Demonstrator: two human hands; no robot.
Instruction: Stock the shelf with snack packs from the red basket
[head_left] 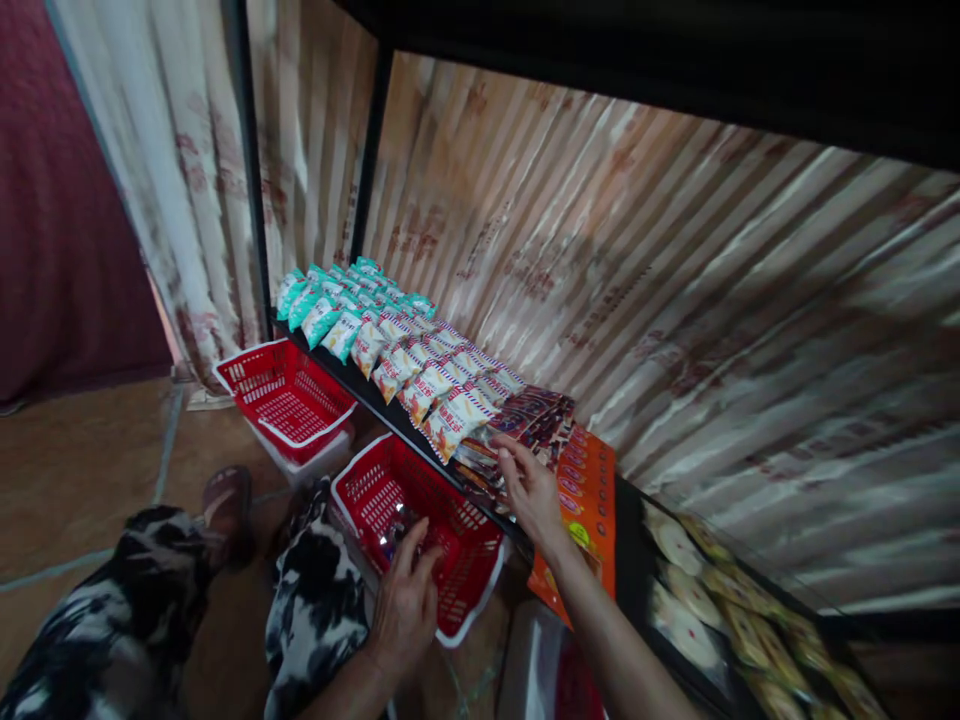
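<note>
My left hand [409, 600] reaches down into a red basket [469, 590], its fingers bent around a small shiny dark packet [397, 525]. My right hand [534, 492] is over the shelf, fingers stretched out and a little apart, with the fingertips at the front of a row of dark brown packets [536, 415]. Whether the fingertips press on a packet is blurred. Just left of that hand lie white and red snack bags [454, 420] in rows. To its right is a flat orange package [589, 490].
Teal snack bags [322, 318] fill the shelf's far left end. Another red basket [289, 395] stands on the floor at left. Round pale packs [686, 600] and yellowish packs [765, 640] lie at right. A black post [255, 180] rises at the shelf's left.
</note>
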